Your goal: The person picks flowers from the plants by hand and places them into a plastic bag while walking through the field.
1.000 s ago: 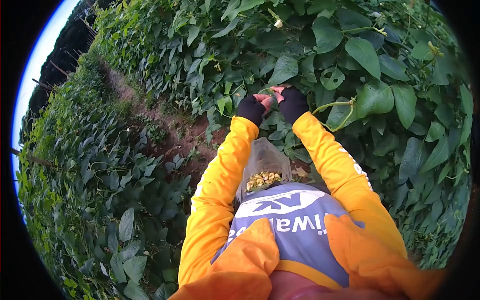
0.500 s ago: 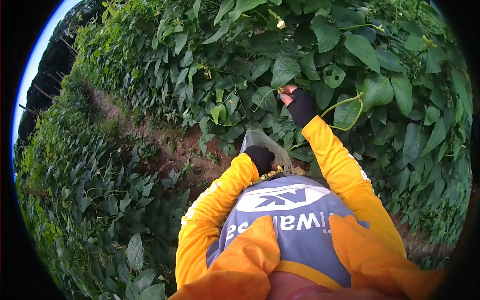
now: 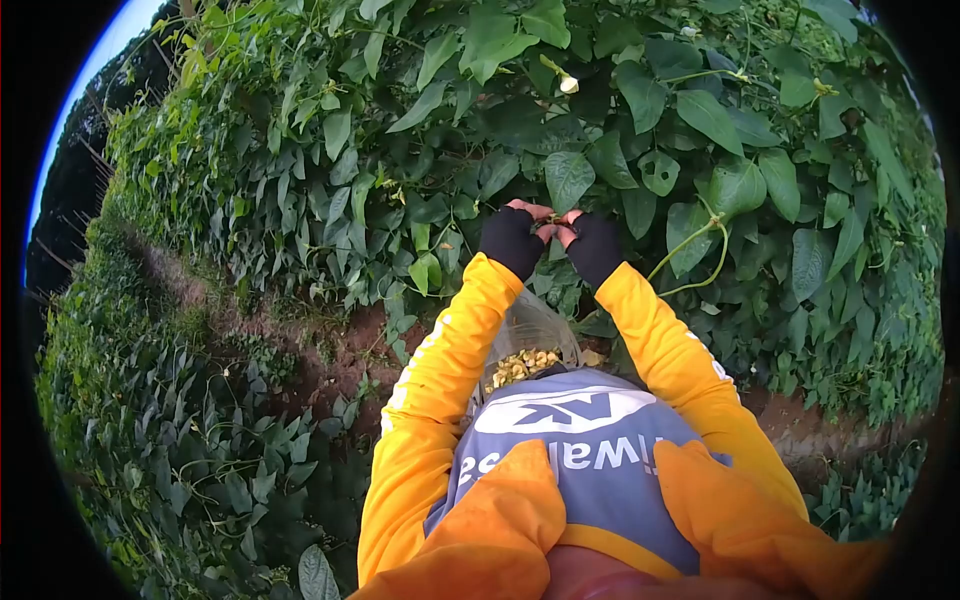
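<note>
My left hand (image 3: 516, 238) and my right hand (image 3: 592, 245), both in black fingerless gloves, meet in front of the leafy vine wall. Their bare fingertips pinch together at a small spot on the vine, and what lies between them is too small to make out. A broad green leaf (image 3: 569, 180) hangs just above the fingers. Below the hands, against my grey shirt front, a translucent bag (image 3: 538, 318) stands with its mouth up. Small pale-yellow pieces that look like picked blossoms (image 3: 524, 366) lie inside it.
Climbing vines (image 3: 400, 150) form a dense wall ahead. A white bud (image 3: 568, 84) hangs above the hands, and a thick looping stem (image 3: 715, 225) curves at the right. Bare soil (image 3: 340, 345) runs between this wall and another row of plants (image 3: 200, 430) at the left.
My left hand has left the bag and risen to meet my right hand at the vine, uncovering the yellow pieces. The right hand stays near the same leaf.
</note>
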The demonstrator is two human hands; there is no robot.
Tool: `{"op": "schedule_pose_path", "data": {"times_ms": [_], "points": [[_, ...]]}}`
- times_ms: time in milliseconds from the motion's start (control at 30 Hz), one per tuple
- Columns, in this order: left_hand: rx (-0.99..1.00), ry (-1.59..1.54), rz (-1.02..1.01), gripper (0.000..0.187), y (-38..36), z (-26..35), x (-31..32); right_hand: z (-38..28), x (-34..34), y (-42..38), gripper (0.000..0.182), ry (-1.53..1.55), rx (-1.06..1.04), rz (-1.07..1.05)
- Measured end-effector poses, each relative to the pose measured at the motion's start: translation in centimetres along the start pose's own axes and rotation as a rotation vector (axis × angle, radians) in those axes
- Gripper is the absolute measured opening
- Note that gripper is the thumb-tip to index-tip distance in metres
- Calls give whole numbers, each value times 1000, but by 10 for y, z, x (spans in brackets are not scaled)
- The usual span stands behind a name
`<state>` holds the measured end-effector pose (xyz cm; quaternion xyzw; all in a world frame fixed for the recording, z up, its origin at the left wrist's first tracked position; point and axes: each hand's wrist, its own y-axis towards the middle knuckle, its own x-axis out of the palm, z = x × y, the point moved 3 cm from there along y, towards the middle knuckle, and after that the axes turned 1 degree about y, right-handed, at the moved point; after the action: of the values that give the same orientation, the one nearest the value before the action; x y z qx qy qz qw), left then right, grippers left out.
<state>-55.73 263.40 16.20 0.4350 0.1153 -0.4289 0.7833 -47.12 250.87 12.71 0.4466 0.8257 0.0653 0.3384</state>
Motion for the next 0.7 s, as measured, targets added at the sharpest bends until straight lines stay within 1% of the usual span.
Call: {"op": "schedule_pose_path", "data": {"times_ms": [33, 100, 133, 200, 233, 267, 300, 333, 367, 400, 433, 467, 500, 533, 567, 633, 667, 700], "points": [[-51, -50, -8, 21, -1, -6, 3, -1, -2, 0, 16, -11, 3, 21], [-61, -88, -49, 21, -2, -5, -2, 0, 1, 0, 16, -46, 58, -9], [-50, -96, -61, 21, 0, -6, -5, 0, 2, -1, 15, -92, 44, 11], [83, 97, -84, 16, 1, -5, -13, -4, 5, -1, 16, -95, 53, 33], [92, 89, -95, 16, 1, -6, -16, -6, 8, -2, 16, -94, 52, 42], [159, 91, -71, 15, 2, -6, -20, -10, 9, -4, 16, -97, 61, 54], [227, 92, -46, 13, 2, -5, -24, -15, 9, -4, 18, -31, 52, 81], [239, 84, -54, 13, 1, -6, -28, -19, 10, -5, 20, 35, 41, 110], [307, 72, -19, 12, -1, -4, -34, -22, 10, -7, 20, 29, 45, 125], [375, 59, 20, 12, -4, 0, -42, -27, 10, -10, 21, -111, -22, 150], [352, 56, -44, 11, -11, 3, -51, -33, 10, -14, 22, -253, -89, 173], [330, 56, -102, 10, -21, 10, -61, -44, 5, -21, 22, -260, -86, 188], [307, 58, -159, 8, -34, 13, -71, -67, -2, -29, 21, -233, -125, 69], [285, 113, -310, 9, -48, 9, -75, -92, -11, -32, 20, -204, -162, -51], [262, 170, -462, 11, -64, 2, -80, -120, -22, -29, 20, -208, -158, -38], [314, 439, -814, 21, -100, -24, -82, -172, -47, -18, 20, -148, -76, 104], [321, 436, -818, 21, -109, -31, -84, -185, -58, -9, 20, -215, -176, 272], [292, 483, -890, 25, -118, -39, -85, -192, -69, 3, 20, -282, -276, 438]]}}
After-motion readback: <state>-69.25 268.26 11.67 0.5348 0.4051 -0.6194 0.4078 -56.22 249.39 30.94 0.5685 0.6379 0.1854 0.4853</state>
